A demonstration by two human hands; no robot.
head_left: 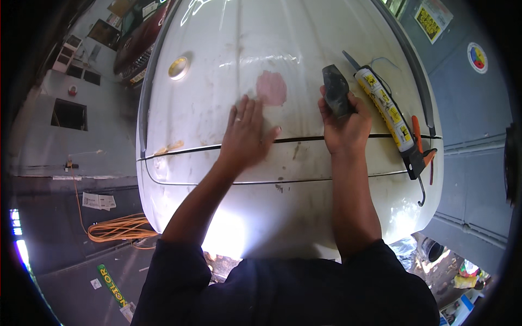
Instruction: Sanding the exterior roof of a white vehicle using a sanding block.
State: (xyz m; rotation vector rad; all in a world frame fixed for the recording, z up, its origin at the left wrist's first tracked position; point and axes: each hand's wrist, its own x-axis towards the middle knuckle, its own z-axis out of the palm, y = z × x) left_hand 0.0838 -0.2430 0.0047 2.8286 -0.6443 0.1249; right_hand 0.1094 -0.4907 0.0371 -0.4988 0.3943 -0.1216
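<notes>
My left hand (246,131) lies with fingers stretched out on a white vehicle panel (209,103). Its fingertips are just below and left of a pink filler-like patch (272,88), at or close to its edge. In my right hand (349,126) is a dark, curved hand-sized block (335,87), possibly a sanding block, held above the panel with fingers wrapped around its lower part. Right of that hand, a caulking gun (416,160) with an orange trigger and a yellow-and-white tube rests on the panel. A tape roll (178,68) sits at the upper left.
A dark seam (299,139) runs across the panel, with brownish marks nearby. Black trim strips (147,98) border both sides. An orange cable (119,227) lies coiled at the lower left. A dark red vehicle (138,46) stands at the far left. Assorted clutter (466,274) lies at the lower right.
</notes>
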